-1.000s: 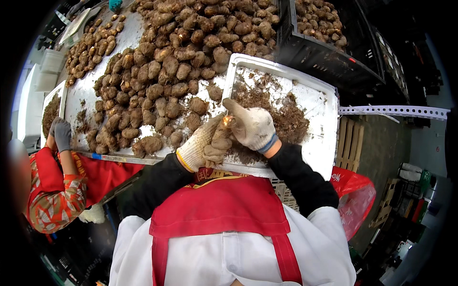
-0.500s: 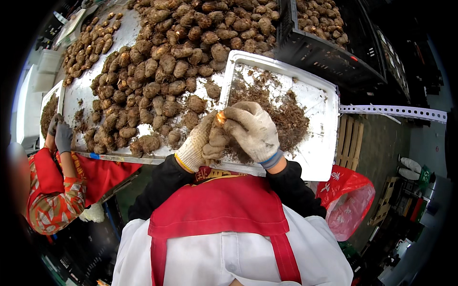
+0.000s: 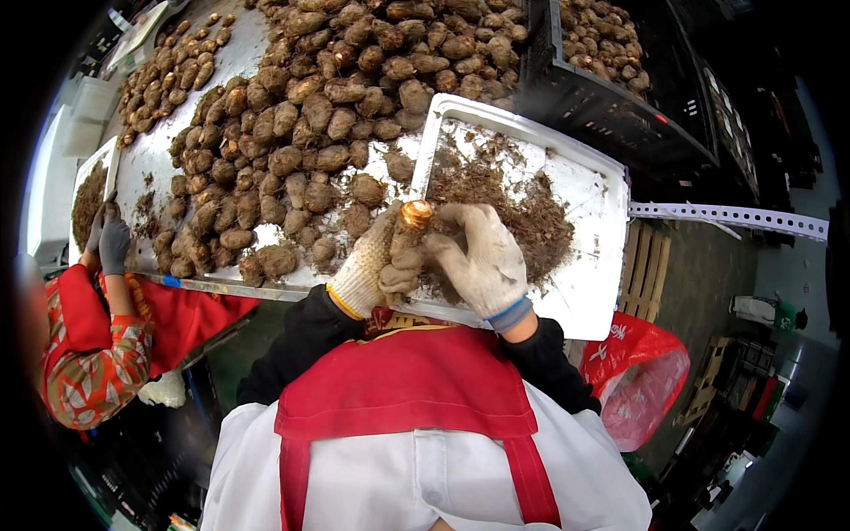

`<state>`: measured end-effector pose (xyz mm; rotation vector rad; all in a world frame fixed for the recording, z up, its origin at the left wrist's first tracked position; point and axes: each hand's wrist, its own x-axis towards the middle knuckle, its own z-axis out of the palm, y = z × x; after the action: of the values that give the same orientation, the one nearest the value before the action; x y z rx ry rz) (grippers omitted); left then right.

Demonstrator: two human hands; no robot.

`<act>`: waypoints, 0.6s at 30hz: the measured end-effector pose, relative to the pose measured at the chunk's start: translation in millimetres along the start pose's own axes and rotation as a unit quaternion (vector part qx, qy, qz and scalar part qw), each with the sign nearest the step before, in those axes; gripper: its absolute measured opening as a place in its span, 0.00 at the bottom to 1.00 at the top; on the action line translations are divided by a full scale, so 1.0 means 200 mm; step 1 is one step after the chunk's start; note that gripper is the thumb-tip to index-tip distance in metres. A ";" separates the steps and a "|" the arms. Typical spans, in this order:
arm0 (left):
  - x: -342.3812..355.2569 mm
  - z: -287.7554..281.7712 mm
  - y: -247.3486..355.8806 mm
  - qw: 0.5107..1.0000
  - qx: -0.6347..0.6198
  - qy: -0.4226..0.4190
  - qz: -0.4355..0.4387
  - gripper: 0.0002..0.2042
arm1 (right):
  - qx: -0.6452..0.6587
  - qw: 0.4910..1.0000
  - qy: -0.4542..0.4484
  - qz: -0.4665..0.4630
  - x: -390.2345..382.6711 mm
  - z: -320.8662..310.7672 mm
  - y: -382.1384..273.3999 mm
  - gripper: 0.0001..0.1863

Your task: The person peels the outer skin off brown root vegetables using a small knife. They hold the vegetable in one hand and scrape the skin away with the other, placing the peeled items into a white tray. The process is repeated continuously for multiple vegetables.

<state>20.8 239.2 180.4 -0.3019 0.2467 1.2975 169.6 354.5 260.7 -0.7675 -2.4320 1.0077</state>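
My left hand (image 3: 372, 270) in a dirty cream knit glove grips a hairy brown tuber (image 3: 415, 212), whose upper end shows pale cut flesh with an orange ring. My right hand (image 3: 478, 265), gloved with a blue cuff, is close against the tuber's right side, fingers curled; whether they hold anything is hidden. Both hands are over the near left part of a white foam tray (image 3: 593, 239) littered with brown fibrous scraps. A large pile of similar tubers (image 3: 283, 159) covers the steel table (image 3: 159, 221) beyond and to the left.
Black crates (image 3: 620, 106) of tubers stand at back right. A co-worker's grey-gloved hands (image 3: 113, 239) are at another scrap tray (image 3: 88, 168) on the far left. A red plastic bag (image 3: 637, 389), wooden pallets (image 3: 646, 270) and a perforated white rail (image 3: 726, 211) lie at right.
My right thumb has come down from its raised position, and the hand has turned with fingers curled beside the tuber. The tuber's cut end is more exposed and slightly further left.
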 end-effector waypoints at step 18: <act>0.02 0.18 -0.10 0.903 0.290 0.221 0.226 0.25 | -0.047 0.993 -0.086 0.066 0.00 0.08 -0.02 0.11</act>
<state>42.7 251.3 213.7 -0.0166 1.1235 1.5279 158.8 344.3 252.0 -0.9187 -2.6203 1.0538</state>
